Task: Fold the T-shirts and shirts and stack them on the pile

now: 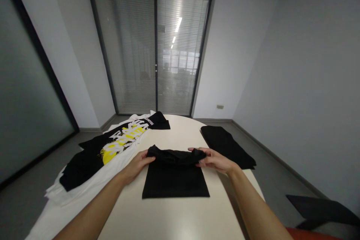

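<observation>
A black cloth garment [176,182], partly folded, lies in front of me; its exact kind does not show. Its near part is flat on the table with a straight lower edge. The far part is lifted and bunched into a raised fold between my hands. My left hand [137,165] pinches the left end of that fold, thumb toward me. At the right end, my right hand [215,160] grips the same fold, some of its fingers hidden behind the cloth.
The pale table [180,221] has a rounded far end. Along its left side lie a black T-shirt [92,159] with yellow and white print and white cloth [84,198]. Folded black cloth [225,146] is at the right edge. A dark chair part [320,210] stands at lower right.
</observation>
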`<state>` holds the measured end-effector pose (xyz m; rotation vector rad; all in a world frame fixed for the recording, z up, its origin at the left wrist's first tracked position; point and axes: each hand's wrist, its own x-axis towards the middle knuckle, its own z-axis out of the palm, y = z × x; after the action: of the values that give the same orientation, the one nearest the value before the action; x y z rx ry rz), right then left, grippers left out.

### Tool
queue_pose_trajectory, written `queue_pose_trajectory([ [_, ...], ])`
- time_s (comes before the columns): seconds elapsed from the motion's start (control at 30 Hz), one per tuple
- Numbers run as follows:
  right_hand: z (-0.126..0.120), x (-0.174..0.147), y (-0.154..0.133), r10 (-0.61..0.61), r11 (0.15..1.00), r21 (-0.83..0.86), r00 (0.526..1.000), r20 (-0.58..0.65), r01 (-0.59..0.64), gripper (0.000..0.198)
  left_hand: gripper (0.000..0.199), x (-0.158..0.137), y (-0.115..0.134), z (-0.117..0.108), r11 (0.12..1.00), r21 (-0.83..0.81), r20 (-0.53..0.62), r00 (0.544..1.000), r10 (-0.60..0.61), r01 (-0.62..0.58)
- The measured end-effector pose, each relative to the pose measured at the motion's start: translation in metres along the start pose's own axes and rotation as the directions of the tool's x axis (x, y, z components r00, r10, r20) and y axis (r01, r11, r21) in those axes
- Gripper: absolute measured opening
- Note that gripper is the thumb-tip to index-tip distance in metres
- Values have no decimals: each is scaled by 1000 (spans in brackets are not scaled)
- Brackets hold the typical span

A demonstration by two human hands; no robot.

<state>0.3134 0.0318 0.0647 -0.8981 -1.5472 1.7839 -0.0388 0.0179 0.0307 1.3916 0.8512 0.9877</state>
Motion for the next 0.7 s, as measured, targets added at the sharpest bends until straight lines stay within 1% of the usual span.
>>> queue_pose_trajectory([
  [0.03,0,0,-1,-22,999,-25,1000,18,22,27,36,0,1,-1,999,36,17,1000,17,-17],
  [0.1,-2,0,-2,-35,994,-97,998,47,40,27,33,0,3,-3,988,142,95,995,41,-54],
  [0.17,-5,0,-2,-4,983,-181,996,88,20,29,29,-1,5,-4,954,280,186,981,53,-105],
  [0.27,-9,0,-2,63,957,-291,989,134,-21,29,25,-3,4,-4,869,461,258,964,61,-178],
  [0.43,-9,-3,-6,106,903,-429,979,174,-22,29,32,-6,-2,-8,802,554,317,947,47,-225],
  [0.5,-7,-4,-9,121,886,-464,973,195,-17,27,35,-7,-3,-11,767,599,333,943,23,-231],
  [0.6,-5,-5,-12,157,860,-510,963,219,-24,27,36,-9,-1,-12,722,656,344,939,-27,-219],
  [0.7,-2,-6,-14,187,832,-554,954,233,-28,33,33,-13,7,-8,676,701,340,940,-38,-226],
])
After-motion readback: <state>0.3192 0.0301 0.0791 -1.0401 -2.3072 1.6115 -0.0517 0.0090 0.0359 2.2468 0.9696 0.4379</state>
